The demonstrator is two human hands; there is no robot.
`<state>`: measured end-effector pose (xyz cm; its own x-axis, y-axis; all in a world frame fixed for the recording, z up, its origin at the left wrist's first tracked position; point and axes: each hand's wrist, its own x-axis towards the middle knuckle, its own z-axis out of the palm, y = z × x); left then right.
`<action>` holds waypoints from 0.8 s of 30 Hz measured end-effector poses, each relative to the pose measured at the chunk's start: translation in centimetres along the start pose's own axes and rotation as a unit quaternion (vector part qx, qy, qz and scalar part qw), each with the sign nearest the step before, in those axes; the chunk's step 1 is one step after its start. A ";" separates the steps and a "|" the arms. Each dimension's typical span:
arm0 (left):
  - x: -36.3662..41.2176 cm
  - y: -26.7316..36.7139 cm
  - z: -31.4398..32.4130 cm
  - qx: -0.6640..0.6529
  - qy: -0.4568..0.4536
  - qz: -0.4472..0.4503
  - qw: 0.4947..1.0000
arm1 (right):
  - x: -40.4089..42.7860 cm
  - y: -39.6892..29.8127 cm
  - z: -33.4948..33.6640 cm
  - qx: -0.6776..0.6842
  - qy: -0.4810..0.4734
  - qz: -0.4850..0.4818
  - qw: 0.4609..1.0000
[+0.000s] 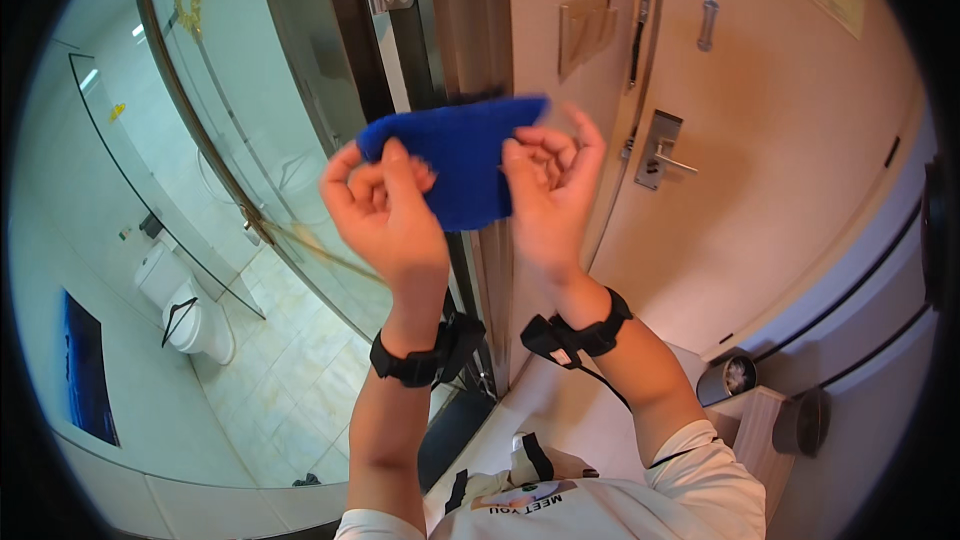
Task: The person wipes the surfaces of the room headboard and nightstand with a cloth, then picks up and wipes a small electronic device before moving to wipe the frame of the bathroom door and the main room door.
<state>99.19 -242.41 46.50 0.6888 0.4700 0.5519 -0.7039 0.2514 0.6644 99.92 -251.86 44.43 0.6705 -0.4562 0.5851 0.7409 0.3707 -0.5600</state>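
Note:
A blue cloth (469, 172) is stretched between my two hands in the middle of the view, in front of a dark metal door frame (480, 52). My left hand (390, 202) pinches its left edge between thumb and fingers. At the cloth's right side, my right hand (555, 187) grips it the same way, its outline slightly blurred. Black straps with small devices sit on both wrists. What lies directly behind the cloth is hidden.
Left, past a glass door (225, 90), are a tiled floor (292, 375) and a toilet (187, 315) with a black hanger (178, 319). Right stands a closed door (757, 165) with a metal handle (671, 157). Bins (727, 379) are at lower right.

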 end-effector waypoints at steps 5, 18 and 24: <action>-0.2 -4.6 1.3 0.014 -0.175 0.273 0.946 | 1.9 2.8 -0.8 -0.328 -0.072 -0.410 0.848; 3.2 -1.1 1.4 0.196 -0.389 0.185 0.881 | 6.0 1.1 1.8 -0.444 -0.164 -0.396 0.787; -0.8 -4.5 -2.4 0.281 -0.399 0.248 0.837 | 1.8 5.7 -4.2 -0.434 -0.219 -0.417 0.768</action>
<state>101.34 -241.91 41.88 0.3909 -0.3729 0.8415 -0.8991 -0.3502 0.2625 105.22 -253.92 39.82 0.0671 0.1441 0.9873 0.7423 -0.6684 0.0471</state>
